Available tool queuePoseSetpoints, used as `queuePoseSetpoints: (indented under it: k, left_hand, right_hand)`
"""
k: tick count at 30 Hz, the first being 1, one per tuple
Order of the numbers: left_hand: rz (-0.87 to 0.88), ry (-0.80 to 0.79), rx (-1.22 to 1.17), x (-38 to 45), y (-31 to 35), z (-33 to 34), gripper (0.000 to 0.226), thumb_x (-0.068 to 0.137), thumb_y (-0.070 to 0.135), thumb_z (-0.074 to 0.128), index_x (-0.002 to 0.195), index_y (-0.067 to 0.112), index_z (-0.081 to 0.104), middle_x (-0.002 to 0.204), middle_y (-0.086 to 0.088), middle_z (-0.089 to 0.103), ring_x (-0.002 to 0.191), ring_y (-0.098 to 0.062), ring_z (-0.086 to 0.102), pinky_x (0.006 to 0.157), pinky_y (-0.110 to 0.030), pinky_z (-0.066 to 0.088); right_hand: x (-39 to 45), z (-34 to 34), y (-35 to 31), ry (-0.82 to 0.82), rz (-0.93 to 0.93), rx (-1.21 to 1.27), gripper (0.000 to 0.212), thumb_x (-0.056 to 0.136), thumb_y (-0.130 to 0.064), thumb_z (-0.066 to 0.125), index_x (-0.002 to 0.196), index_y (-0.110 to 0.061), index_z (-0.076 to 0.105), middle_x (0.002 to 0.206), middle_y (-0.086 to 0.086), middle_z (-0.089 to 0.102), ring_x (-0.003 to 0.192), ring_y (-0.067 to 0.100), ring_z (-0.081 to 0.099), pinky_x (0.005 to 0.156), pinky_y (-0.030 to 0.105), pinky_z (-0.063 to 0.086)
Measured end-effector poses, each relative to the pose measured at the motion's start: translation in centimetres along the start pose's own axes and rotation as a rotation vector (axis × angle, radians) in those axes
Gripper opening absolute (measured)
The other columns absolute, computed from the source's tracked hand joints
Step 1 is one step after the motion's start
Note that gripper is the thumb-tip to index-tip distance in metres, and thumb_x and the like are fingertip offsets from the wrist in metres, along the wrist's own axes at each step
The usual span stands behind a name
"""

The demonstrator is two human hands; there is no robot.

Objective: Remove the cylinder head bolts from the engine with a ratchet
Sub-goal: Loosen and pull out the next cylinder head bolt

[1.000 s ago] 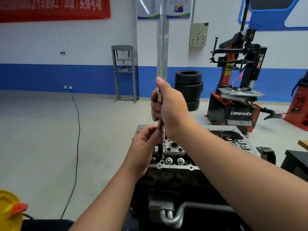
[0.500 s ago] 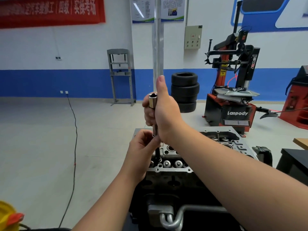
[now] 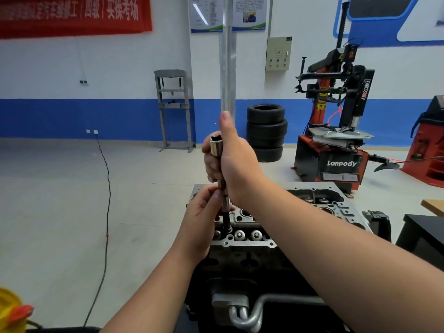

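An upright metal extension bar with a socket end (image 3: 216, 146) stands over the engine's cylinder head (image 3: 242, 242). My right hand (image 3: 231, 162) grips its upper part, thumb pointing up. My left hand (image 3: 204, 213) pinches the bar's lower part just above the head. A dark bolt shank (image 3: 226, 223) hangs from the bar's lower end, its tip at a hole in the head. Round valve caps (image 3: 255, 234) line the head's near edge. No ratchet handle shows.
A tyre changer (image 3: 336, 140) and a stack of tyres (image 3: 266, 131) stand behind the engine. A black cable (image 3: 107, 212) runs across the floor at left. A yellow container (image 3: 12, 311) sits at bottom left. A dark bench (image 3: 422, 234) is at right.
Both hands have lifted the bar straight up, and the socket end now stands clear above my right fist. More of the dark shank shows above the head.
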State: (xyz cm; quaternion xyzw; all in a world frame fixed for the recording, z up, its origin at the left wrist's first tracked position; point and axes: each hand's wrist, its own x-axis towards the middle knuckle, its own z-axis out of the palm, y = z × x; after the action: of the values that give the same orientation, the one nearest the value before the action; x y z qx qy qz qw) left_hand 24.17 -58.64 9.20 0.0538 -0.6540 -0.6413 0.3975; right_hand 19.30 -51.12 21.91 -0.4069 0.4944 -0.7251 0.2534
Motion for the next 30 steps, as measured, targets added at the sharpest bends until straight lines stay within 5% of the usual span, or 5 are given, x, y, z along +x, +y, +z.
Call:
queuePoseSetpoints:
  k: [6,11,16,25,30]
  left_hand:
    - [-0.010,0.006,0.056,-0.1,0.0,0.2,0.030,0.085,0.059,0.065,0.091,0.032,0.075,0.083,0.003,0.072,0.085,-0.017,0.068,0.082,-0.043,0.049]
    - [-0.015,0.067,0.044,0.0,0.2,0.4,0.026,0.070,0.054,0.084,0.083,0.037,0.069,0.077,0.005,0.066,0.072,-0.017,0.055,0.065,-0.032,0.048]
    - [-0.047,-0.062,0.070,-0.2,0.3,0.2,0.032,0.089,0.055,0.059,0.096,0.027,0.074,0.089,0.001,0.073,0.094,-0.018,0.068,0.088,-0.046,0.046]
    - [-0.019,0.078,0.085,0.0,0.3,0.7,0.031,0.065,0.048,0.083,0.079,0.029,0.063,0.067,0.008,0.057,0.059,-0.010,0.045,0.052,-0.023,0.040]
    - [0.037,-0.119,0.052,-0.6,0.7,0.6,0.016,0.098,0.030,0.058,0.100,0.033,0.073,0.095,0.005,0.073,0.090,-0.010,0.066,0.076,-0.021,0.051]
  right_hand:
    - [-0.4,-1.0,0.5,0.042,-0.127,-0.095,0.041,0.100,-0.052,0.051,0.080,-0.017,0.051,0.061,-0.004,0.053,0.052,0.012,0.045,0.053,0.028,0.041]
    - [-0.5,-0.5,0.5,0.043,-0.027,-0.064,0.064,0.100,-0.062,0.037,0.063,-0.020,0.066,0.054,-0.004,0.050,0.047,0.011,0.043,0.051,0.028,0.038]
    - [-0.2,-0.6,0.7,0.035,-0.077,0.003,0.058,0.086,-0.075,0.041,0.075,-0.019,0.045,0.051,-0.005,0.040,0.045,0.011,0.031,0.046,0.027,0.028]
    - [-0.7,-0.4,1.0,0.079,-0.071,-0.043,0.064,0.102,-0.061,0.035,0.067,-0.017,0.066,0.055,-0.002,0.053,0.048,0.010,0.046,0.048,0.024,0.041]
    - [-0.3,-0.2,0.9,0.077,-0.093,-0.015,0.059,0.090,-0.076,0.037,0.069,-0.020,0.039,0.053,0.001,0.037,0.046,0.017,0.025,0.046,0.029,0.023]
